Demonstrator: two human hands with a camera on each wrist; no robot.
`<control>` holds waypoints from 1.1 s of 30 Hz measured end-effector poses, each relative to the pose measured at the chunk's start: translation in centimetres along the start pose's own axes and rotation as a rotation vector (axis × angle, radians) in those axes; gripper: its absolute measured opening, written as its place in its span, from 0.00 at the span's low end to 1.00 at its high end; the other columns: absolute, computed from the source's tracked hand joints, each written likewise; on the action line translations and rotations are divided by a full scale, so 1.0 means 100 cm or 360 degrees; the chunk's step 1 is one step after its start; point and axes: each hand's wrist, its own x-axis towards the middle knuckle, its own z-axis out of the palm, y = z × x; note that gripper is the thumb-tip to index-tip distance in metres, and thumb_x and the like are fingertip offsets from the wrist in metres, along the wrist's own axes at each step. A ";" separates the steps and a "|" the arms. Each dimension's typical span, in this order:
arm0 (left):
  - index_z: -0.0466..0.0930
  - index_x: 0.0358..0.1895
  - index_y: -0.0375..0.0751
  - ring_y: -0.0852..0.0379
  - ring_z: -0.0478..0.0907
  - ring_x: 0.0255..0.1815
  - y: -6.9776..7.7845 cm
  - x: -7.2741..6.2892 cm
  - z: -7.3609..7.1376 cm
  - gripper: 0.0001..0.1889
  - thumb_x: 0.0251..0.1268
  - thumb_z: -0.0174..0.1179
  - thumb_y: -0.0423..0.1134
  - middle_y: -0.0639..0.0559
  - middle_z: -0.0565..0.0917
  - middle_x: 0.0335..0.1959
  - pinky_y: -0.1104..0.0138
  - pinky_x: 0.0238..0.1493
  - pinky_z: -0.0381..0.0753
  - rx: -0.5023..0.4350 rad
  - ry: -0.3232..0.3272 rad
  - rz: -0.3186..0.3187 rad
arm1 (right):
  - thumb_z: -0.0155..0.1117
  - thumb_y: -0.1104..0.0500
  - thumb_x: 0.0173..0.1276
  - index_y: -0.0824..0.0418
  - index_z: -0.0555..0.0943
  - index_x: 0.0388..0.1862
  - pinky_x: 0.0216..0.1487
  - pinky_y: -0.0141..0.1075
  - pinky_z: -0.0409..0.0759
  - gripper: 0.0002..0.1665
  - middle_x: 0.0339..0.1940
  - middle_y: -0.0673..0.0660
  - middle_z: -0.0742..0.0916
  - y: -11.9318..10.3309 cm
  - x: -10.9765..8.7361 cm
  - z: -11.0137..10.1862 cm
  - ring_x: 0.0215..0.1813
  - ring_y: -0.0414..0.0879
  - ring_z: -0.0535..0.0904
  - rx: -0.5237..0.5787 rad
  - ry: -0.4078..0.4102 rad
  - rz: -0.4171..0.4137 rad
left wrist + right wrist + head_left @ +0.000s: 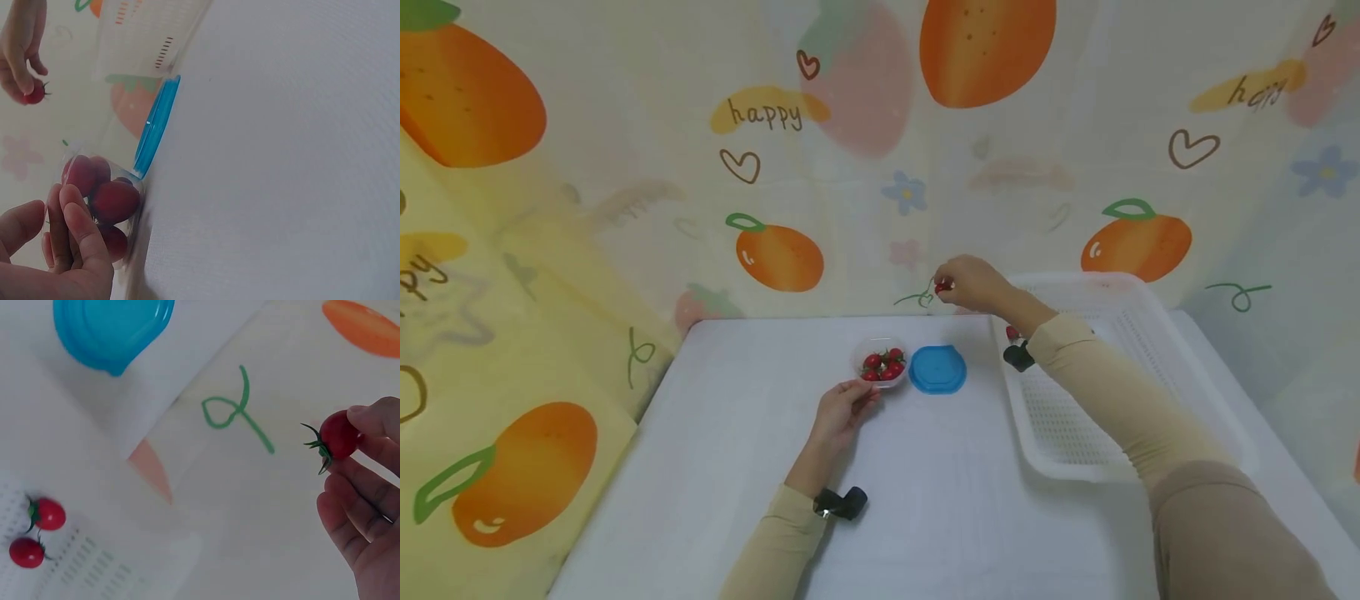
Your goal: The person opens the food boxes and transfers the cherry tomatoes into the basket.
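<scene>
My right hand (pixel 973 283) is raised beyond the far edge of the table. Thumb and fingers pinch a red cherry tomato (pixel 340 435) with its green stem on. My left hand (pixel 840 412) is at the near side of a small clear plastic container (pixel 134 234). Its fingers rest against the container's wall, thumb held apart from them. Several cherry tomatoes (pixel 883 367) lie inside the container. To the right of the container a blue lid (pixel 937 370) lies on the table.
A large white perforated basket (pixel 1037 462) stands at the right, partly under my right forearm. Two cherry tomatoes (pixel 50 514) lie in it. The white table (pixel 715 467) meets a fruit-printed cloth (pixel 647 83) behind and at the left.
</scene>
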 end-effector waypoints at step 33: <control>0.73 0.55 0.35 0.59 0.85 0.42 0.000 0.000 -0.001 0.14 0.71 0.56 0.37 0.49 0.85 0.42 0.67 0.54 0.83 0.0044 0.0026 0.0012 | 0.59 0.62 0.68 0.71 0.81 0.46 0.48 0.52 0.81 0.14 0.41 0.68 0.85 0.144 -0.074 0.026 0.41 0.59 0.78 0.0095 -0.0001 0.0523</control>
